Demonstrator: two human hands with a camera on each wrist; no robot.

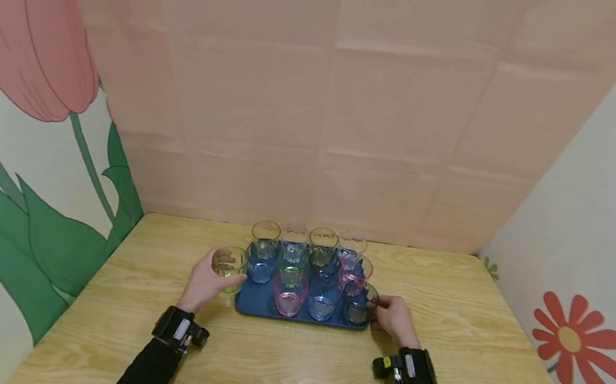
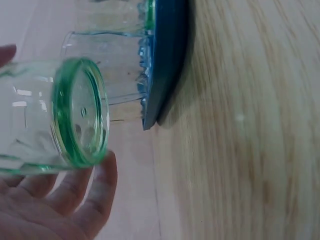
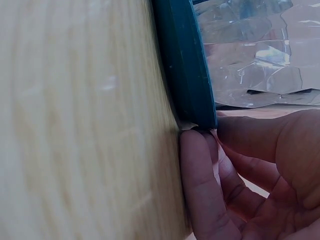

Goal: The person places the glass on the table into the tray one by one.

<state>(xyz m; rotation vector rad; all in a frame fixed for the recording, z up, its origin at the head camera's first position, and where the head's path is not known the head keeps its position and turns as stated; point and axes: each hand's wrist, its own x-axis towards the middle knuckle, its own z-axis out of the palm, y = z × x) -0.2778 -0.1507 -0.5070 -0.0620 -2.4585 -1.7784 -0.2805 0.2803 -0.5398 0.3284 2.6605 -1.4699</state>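
My left hand [image 1: 205,283] grips a green-tinted glass tumbler [image 1: 232,258] beside the left end of a blue tray [image 1: 256,303]. In the left wrist view, the glass [image 2: 82,112] lies between thumb and fingers, its thick green base turned toward the tray's corner and clear of the table. At the tray's other end, my right hand [image 1: 397,320] pinches the near right corner. Up close in the right wrist view, thumb and fingertips [image 3: 197,145] meet at the tray's edge [image 3: 192,75], next to a clear faceted glass [image 3: 255,60].
Several tinted glasses stand in rows on the tray, among them a pink glass [image 1: 290,294], a blue glass [image 1: 323,298] and a dark glass [image 1: 359,302]. Beneath is a wooden table [image 1: 289,354], with a peach backdrop [image 1: 321,124] behind it.
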